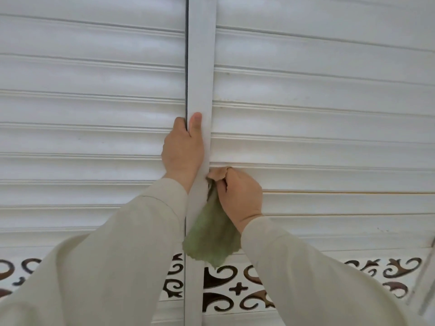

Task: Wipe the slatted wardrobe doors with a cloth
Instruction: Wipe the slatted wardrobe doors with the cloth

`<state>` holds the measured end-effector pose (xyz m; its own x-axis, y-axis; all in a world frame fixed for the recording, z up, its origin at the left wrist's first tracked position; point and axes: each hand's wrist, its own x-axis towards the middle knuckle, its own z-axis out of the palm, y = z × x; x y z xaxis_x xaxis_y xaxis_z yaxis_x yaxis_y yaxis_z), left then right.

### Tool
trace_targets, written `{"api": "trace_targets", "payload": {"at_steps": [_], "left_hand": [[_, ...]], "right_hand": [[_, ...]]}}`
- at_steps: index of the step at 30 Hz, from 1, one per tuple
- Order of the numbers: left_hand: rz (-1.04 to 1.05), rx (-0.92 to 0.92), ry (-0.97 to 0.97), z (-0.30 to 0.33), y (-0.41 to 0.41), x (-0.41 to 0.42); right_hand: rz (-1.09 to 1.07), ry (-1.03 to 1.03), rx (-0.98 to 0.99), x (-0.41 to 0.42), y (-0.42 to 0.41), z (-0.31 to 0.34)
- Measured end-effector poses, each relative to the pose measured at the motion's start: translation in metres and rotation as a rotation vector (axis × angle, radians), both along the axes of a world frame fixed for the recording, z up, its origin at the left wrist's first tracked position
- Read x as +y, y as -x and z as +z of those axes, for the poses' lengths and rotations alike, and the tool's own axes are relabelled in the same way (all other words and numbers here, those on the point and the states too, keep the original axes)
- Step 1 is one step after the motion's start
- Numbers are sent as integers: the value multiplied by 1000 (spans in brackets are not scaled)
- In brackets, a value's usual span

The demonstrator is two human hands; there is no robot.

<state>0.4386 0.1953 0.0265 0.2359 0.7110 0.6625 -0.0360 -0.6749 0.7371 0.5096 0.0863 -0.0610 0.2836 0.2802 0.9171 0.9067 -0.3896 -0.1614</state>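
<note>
- Cloth (211,234) hangs from my right hand (240,196), its long axis running down and slightly left; it is green and crumpled, with a tan part bunched at the top against a slat.
- My right hand grips that bunched top, fingers curled round it.
- My left hand (183,149) grips the right door's centre stile (201,67), fingers tucked into the dark gap, thumb up along the face.
- Beyond, the wardrobe doors (317,90) are white, slats horizontal, above a brown scrollwork band (226,288).
</note>
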Motion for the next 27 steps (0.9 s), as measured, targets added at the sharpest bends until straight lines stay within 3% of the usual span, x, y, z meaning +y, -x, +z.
{"api": "trace_targets", "payload": {"at_steps": [7, 11, 18, 21, 27], "left_hand": [[-7, -24, 47, -1, 2, -5], [-2, -45, 59, -2, 1, -7], [8, -37, 58, -2, 2, -8], [23, -30, 54, -2, 2, -6], [40, -48, 53, -2, -3, -5]], "right_hand": [[-124, -126, 137, -58, -49, -24], [-110, -166, -5, -53, -35, -35], [108, 70, -220, -9, 11, -43], [76, 116, -203, -17, 4, -47], [-101, -46, -187, -69, -49, -45]]}}
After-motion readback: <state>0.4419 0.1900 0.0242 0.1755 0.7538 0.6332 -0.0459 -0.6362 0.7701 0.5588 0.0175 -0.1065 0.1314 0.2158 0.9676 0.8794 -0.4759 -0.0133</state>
